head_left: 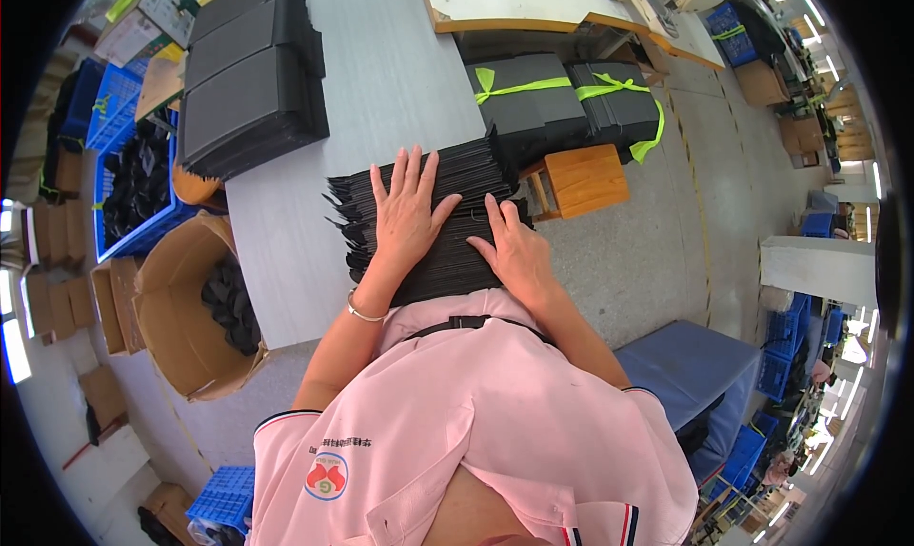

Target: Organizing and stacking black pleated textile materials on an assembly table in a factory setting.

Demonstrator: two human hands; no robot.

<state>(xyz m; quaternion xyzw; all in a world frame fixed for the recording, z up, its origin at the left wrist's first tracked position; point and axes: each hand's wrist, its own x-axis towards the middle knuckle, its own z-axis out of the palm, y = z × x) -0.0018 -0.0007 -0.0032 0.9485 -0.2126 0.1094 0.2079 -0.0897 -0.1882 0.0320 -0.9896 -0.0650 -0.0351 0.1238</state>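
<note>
left hand point(404, 218) spreads fingers point(412, 170) on black sheets point(446, 265), right hand point(522, 256) half curls, whether pinching i cannot tell

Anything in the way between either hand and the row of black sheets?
Nothing visible: the left hand lies spread over the black sheets, and the right hand is at their right side, with no other object in between.

The stack point(449, 241) lies, apparently, partly on the table point(271, 222); 2 bundles point(533, 115) ahead-right of it, a carton point(176, 308) left.
</note>
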